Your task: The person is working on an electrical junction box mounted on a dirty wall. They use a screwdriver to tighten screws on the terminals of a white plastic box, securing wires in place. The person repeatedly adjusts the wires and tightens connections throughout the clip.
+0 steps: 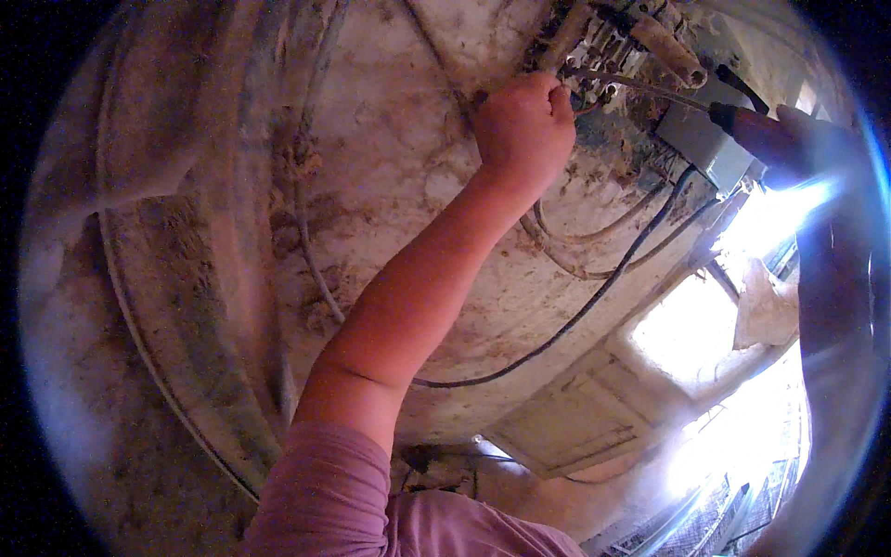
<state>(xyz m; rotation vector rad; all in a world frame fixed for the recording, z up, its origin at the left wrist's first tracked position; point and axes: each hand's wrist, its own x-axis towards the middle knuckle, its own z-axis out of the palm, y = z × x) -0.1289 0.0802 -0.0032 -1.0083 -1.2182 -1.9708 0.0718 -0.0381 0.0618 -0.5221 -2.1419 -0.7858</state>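
At the top of the head view, my left hand (527,128) is closed against the lower left edge of a dirty electrical switch or terminal unit (608,46). Its fingertips are turned away, so what they pinch is hidden. A short reddish wire (590,109) shows just beside the knuckles. My right hand (806,141), dim and partly washed out by glare, grips a screwdriver (650,88) by its dark handle. The long thin shaft points left, and its tip reaches the metal terminals close to my left fingers.
A grey box (703,139) sits below the unit on the stained wall (399,111). Black cable (566,330) loops down from it. Another cable (311,251) hangs at left. A panelled door (575,418) and bright openings (691,330) lie to the lower right.
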